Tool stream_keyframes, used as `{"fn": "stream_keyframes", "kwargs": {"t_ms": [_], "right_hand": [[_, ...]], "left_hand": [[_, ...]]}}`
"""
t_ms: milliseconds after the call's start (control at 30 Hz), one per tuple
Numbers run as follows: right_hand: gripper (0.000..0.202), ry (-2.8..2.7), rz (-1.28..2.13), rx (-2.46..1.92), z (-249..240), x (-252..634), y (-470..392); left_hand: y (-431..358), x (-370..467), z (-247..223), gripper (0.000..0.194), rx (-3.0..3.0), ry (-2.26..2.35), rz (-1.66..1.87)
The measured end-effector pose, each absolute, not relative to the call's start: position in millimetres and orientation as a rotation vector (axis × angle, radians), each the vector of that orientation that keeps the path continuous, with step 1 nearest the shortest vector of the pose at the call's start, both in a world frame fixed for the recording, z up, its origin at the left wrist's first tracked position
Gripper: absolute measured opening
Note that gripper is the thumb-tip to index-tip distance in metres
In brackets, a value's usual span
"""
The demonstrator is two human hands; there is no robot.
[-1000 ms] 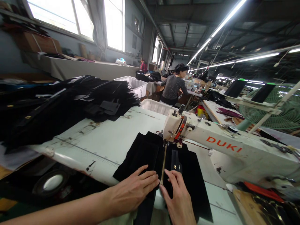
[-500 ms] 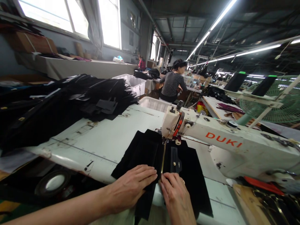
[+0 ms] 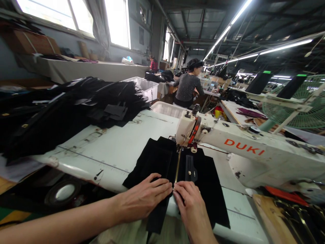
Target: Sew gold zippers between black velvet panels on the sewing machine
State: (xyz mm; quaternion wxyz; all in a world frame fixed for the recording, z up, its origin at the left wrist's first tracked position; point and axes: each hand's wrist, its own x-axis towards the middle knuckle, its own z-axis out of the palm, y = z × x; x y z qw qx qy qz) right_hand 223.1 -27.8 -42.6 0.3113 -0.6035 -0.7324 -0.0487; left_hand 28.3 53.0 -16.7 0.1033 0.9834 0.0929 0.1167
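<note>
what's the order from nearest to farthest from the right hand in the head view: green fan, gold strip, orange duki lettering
From the right hand:
1. Gold strip, at the fingertips, running up and away.
2. Orange DUKI lettering, on the sewing machine, to the right.
3. Green fan, behind the machine, far right.

I see a co-worker [image 3: 186,87] in a speckled grey top at a bench mid-room, back mostly to me; second person [image 3: 153,65] in pinkish red farther off. White plastic crate [image 3: 152,92] left of the co-worker. Left wall: cloth-draped table [image 3: 101,70], strapped cardboard box [image 3: 33,42], grey curtain [image 3: 100,25] between bright windows [image 3: 116,23]. Right: green fan [image 3: 313,118], maroon fabric [image 3: 250,113] on another table [image 3: 232,113]. Tube lights [image 3: 240,13] on overhead
</note>
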Motion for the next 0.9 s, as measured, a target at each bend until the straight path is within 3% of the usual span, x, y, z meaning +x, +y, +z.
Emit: {"fn": "stream_keyframes", "kwargs": {"t_ms": [133, 367, 533, 900], "right_hand": [[0.019, -1.784, -0.014, -1.626, -48.0, 225.6, -31.8], [0.034, -1.879, -0.081, -1.57, -49.2, 233.2, -36.4], [0.025, -1.918, -0.085, -1.523, -53.1, 233.2, -32.1], [0.026, -2.21, -0.447, -1.276, -80.7, 257.9, -11.8]], "left_hand": [[53.3, 28.5, -10.2, 0.049, 2.927, 0.267, 0.264], [56.7, 27.8, -1.8, 0.043, 2.919, 0.279, 0.257], [64.4, 24.6, -6.3, 0.05, 2.88, 0.251, 0.239], [88.3, 29.0, 18.2, 0.06, 2.674, 0.123, 0.054]]}}
